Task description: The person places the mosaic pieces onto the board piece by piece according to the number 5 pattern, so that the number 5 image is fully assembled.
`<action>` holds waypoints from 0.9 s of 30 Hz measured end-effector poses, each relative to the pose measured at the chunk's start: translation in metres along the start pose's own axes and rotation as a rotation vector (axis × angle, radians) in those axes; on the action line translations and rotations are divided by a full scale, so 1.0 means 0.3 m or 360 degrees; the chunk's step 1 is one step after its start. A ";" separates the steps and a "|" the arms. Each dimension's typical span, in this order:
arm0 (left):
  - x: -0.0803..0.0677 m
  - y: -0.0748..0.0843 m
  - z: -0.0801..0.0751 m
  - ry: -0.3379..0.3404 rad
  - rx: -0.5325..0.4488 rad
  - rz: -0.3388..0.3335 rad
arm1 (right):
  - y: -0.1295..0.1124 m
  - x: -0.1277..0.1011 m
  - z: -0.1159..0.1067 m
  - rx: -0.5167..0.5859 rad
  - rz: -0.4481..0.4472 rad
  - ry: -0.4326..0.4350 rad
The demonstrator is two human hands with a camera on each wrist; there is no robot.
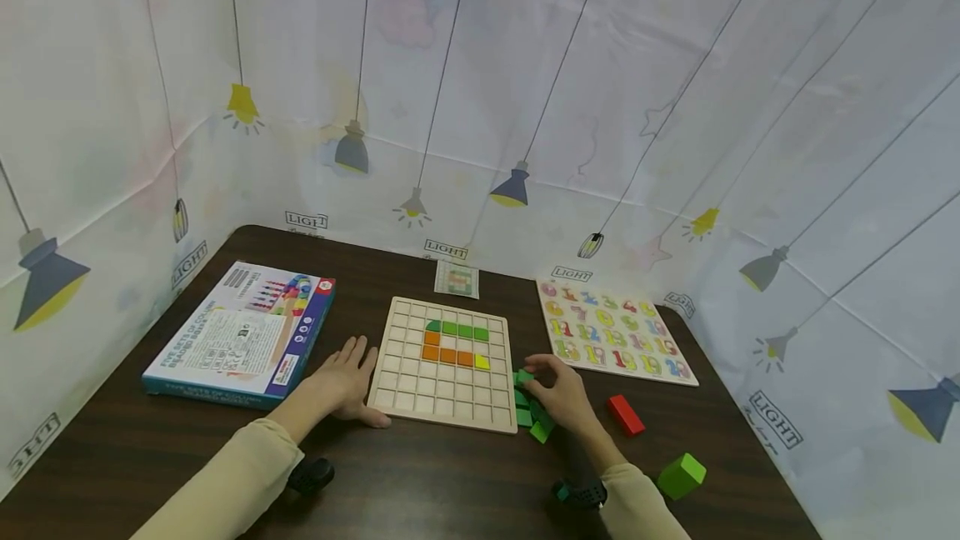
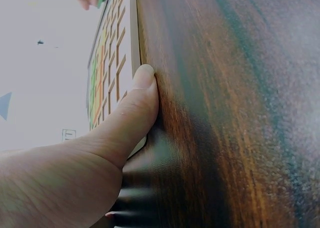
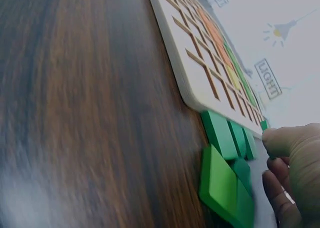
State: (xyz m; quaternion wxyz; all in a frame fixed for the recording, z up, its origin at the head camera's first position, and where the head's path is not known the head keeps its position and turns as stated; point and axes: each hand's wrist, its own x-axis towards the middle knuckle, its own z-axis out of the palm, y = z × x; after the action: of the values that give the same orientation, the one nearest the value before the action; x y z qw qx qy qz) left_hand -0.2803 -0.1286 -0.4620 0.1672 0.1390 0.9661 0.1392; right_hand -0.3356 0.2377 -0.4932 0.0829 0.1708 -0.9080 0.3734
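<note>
A wooden grid board (image 1: 442, 402) lies on the dark table, with green tiles (image 1: 465, 331), orange tiles (image 1: 447, 355) and a yellow tile (image 1: 482, 362) set in its squares. My left hand (image 1: 341, 382) rests flat at the board's left side, fingers spread. In the left wrist view its thumb (image 2: 142, 86) presses along the near edge. Just beyond the right edge, my right hand (image 1: 562, 394) pinches a small green tile (image 3: 263, 124) between thumb and fingers, which partly hide it. Several loose green tiles (image 3: 220, 135) lie below that hand, beside the board's corner.
A boxed toy set (image 1: 217, 340) lies at the left. Behind the board is a small pattern card (image 1: 457, 280); a number puzzle board (image 1: 611, 327) lies at the back right. A red block (image 1: 626, 415) and a light green block (image 1: 681, 476) are near my right forearm.
</note>
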 end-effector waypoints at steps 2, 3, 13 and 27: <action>0.004 0.000 0.001 -0.0014 -0.0010 -0.0005 | -0.010 0.001 0.014 0.0002 -0.0040 0.0008; 0.007 -0.001 0.003 -0.0017 -0.0017 -0.0004 | -0.017 0.001 0.021 0.0000 -0.0063 0.0008; 0.001 0.003 0.001 0.0016 -0.0016 0.0006 | -0.095 0.020 0.079 0.0071 -0.0270 -0.0040; 0.000 0.002 0.004 0.0037 -0.0001 0.0017 | -0.129 0.042 0.150 0.0016 -0.0309 -0.0129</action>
State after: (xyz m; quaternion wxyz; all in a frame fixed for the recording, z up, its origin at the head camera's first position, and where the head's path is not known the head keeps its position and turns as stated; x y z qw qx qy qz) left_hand -0.2798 -0.1277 -0.4628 0.1553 0.1424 0.9672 0.1419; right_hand -0.3339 0.1770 -0.4963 0.0812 0.2735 -0.8878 0.3611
